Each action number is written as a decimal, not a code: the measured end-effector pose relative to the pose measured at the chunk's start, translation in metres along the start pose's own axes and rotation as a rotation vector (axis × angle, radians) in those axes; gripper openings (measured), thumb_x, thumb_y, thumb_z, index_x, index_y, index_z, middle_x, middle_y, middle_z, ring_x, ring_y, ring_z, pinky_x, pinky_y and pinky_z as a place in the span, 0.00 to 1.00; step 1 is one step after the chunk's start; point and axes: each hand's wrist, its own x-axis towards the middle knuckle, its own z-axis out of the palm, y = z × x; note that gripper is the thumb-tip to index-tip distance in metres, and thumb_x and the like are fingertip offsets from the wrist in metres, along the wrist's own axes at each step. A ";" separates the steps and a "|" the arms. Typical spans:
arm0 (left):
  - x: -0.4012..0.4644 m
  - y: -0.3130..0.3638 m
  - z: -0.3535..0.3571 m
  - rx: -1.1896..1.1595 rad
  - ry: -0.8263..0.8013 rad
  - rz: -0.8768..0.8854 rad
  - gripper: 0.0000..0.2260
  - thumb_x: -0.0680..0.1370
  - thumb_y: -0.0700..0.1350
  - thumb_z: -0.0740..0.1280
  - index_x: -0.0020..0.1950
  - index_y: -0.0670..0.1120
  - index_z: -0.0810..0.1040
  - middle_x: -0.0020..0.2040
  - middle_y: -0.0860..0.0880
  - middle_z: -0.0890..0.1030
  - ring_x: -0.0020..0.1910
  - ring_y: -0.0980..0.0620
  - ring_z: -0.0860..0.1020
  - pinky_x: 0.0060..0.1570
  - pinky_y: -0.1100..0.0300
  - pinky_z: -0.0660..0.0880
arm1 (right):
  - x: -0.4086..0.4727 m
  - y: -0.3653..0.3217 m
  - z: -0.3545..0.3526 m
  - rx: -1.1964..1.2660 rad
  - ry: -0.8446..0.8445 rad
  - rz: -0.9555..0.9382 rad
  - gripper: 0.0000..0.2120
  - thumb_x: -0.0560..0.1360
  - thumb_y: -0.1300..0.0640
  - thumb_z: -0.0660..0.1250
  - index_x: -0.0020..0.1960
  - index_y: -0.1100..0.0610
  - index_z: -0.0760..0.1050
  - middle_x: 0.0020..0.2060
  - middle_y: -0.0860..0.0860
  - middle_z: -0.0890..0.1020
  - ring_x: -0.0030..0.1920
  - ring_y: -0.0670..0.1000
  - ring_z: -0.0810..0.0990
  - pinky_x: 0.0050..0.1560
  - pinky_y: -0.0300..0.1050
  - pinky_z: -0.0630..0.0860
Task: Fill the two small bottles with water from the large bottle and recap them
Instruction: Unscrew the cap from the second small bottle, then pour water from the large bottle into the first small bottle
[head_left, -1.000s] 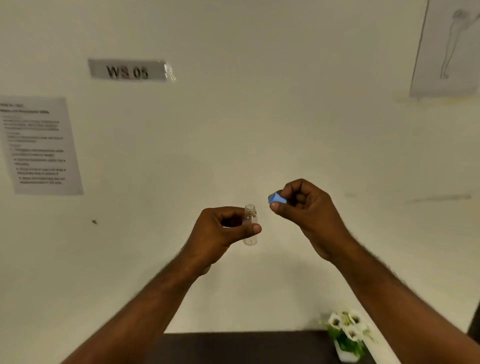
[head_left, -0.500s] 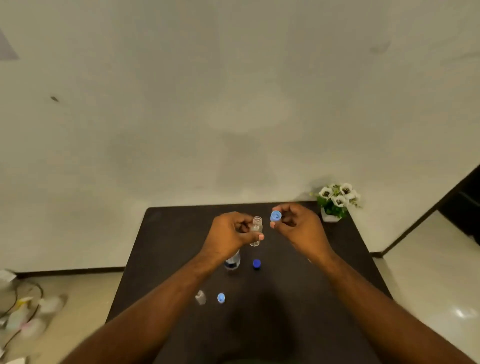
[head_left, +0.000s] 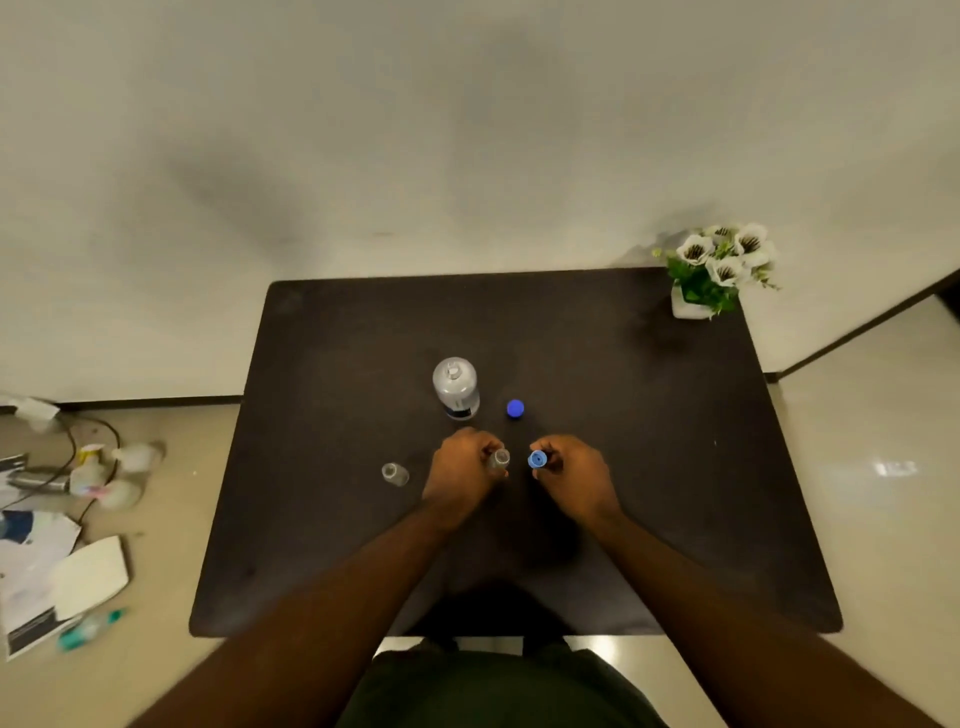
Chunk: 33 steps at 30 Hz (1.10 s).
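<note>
My left hand (head_left: 462, 470) grips a small clear bottle (head_left: 500, 459), open at the top, just above the dark table (head_left: 649, 415). My right hand (head_left: 574, 470) pinches a light blue cap (head_left: 537, 460) a short way to the right of that bottle's mouth. A second small clear bottle (head_left: 395, 473) stands uncapped on the table to the left of my left hand. The large bottle (head_left: 455, 387) stands uncapped behind my hands, and its dark blue cap (head_left: 515, 408) lies to its right.
A white pot of white flowers (head_left: 714, 273) stands on the table's far right corner. Papers, cables and plastic bottles (head_left: 62, 519) litter the floor to the left. A pale wall rises behind the table.
The view has swung down from the wall to the table. Both hands have come down close to the tabletop, still holding the small bottle and the light blue cap.
</note>
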 end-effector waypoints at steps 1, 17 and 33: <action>0.002 -0.004 0.006 0.006 0.009 -0.012 0.03 0.72 0.45 0.74 0.44 0.52 0.82 0.45 0.53 0.83 0.45 0.54 0.83 0.50 0.55 0.80 | 0.003 0.004 0.006 -0.020 -0.003 -0.003 0.10 0.73 0.63 0.72 0.49 0.49 0.81 0.49 0.43 0.81 0.48 0.42 0.78 0.49 0.32 0.70; 0.017 -0.031 0.033 0.030 -0.003 -0.046 0.10 0.71 0.40 0.73 0.51 0.47 0.80 0.51 0.47 0.81 0.49 0.48 0.81 0.51 0.54 0.76 | 0.019 0.043 0.042 -0.159 0.013 -0.057 0.14 0.70 0.66 0.73 0.54 0.54 0.82 0.52 0.49 0.81 0.54 0.51 0.78 0.54 0.37 0.69; -0.022 -0.053 -0.006 -0.144 0.082 -0.007 0.40 0.61 0.56 0.84 0.70 0.51 0.75 0.65 0.54 0.76 0.57 0.56 0.80 0.58 0.59 0.81 | -0.016 0.024 0.017 -0.122 0.122 -0.128 0.25 0.71 0.64 0.72 0.66 0.52 0.75 0.61 0.48 0.77 0.61 0.49 0.76 0.63 0.50 0.77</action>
